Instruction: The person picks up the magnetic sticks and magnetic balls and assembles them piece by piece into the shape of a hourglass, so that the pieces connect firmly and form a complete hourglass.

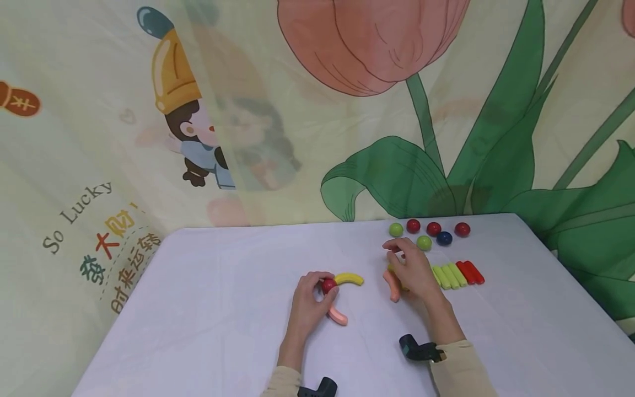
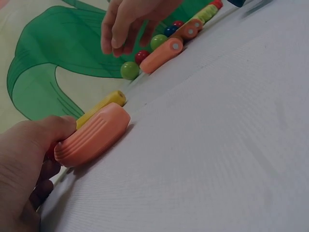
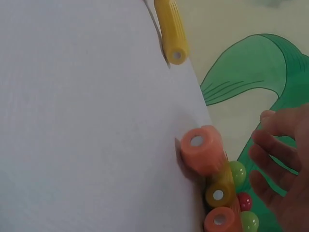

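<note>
On the white table, the left hand has its fingers curled round a red ball, pinching it where two curved pieces meet. A yellow piece runs off from the ball toward the right; a salmon-pink piece lies just below the hand, its ribbed side plain in the left wrist view.

Further right, the right hand hovers low with fingers loosely spread and slightly bent, holding nothing. Under its palm lies a short orange piece; whether the hand touches it cannot be told. Just beside it sits a row of light green sticks and red sticks, laid side by side. Near the far edge rest loose balls: two green, three red and one dark blue.
</note>
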`<state>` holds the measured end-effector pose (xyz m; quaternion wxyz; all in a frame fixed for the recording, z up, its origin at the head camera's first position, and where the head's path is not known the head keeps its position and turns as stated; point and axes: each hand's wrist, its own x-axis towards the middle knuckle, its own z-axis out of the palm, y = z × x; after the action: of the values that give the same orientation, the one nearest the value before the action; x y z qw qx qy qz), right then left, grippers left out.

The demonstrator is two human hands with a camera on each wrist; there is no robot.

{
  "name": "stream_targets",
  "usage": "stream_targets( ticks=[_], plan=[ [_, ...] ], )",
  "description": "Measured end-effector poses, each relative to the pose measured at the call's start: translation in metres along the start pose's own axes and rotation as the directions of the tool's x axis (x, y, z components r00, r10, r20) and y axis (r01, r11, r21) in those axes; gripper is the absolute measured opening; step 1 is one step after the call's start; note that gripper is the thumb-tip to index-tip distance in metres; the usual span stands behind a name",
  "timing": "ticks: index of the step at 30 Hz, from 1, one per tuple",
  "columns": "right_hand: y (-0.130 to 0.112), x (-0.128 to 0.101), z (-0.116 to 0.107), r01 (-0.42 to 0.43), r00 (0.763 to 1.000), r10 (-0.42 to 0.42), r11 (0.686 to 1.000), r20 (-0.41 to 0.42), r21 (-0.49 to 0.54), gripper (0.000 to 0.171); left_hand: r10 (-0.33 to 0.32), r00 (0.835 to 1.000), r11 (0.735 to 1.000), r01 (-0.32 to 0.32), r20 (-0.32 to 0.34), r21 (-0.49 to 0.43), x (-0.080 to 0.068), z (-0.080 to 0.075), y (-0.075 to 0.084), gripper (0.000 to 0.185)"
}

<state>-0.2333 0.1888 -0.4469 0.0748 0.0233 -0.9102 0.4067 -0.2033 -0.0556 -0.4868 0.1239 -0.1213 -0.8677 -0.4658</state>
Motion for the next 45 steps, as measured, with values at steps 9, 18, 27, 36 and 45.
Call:
stream_targets(
  ticks=[9, 18, 27, 36, 45],
  plan=[
    [0.019, 0.002, -0.018, -0.032, 0.998, 0.033, 0.999, -0.062, 0.013, 0.026, 0.003, 1.0, 1.0, -0.003, 0.0, 0.013, -0.001, 0.001, 0.001, 0.025],
    [0.032, 0.006, -0.025, -0.095, 0.987, 0.092, 0.995, -0.135, -0.017, 0.03, 0.007, 1.0, 1.0, -0.007, 0.005, 0.006, -0.001, -0.001, 0.002, 0.024],
    [0.035, 0.005, -0.029, -0.149, 0.985, 0.145, 0.988, -0.098, -0.036, 0.041, -0.022, 0.999, 0.999, 0.022, 0.025, 0.024, -0.002, -0.001, 0.001, 0.024],
    [0.038, 0.002, -0.029, -0.166, 0.978, 0.157, 0.984, -0.135, -0.057, 0.035, -0.052, 0.998, 0.998, 0.05, 0.04, 0.037, -0.003, 0.0, 0.001, 0.025],
    [0.038, 0.003, -0.03, -0.232, 0.962, 0.226, 0.972, -0.152, -0.025, 0.043, -0.056, 0.998, 0.998, 0.055, 0.035, 0.036, -0.003, -0.001, 0.002, 0.025]
  ],
)
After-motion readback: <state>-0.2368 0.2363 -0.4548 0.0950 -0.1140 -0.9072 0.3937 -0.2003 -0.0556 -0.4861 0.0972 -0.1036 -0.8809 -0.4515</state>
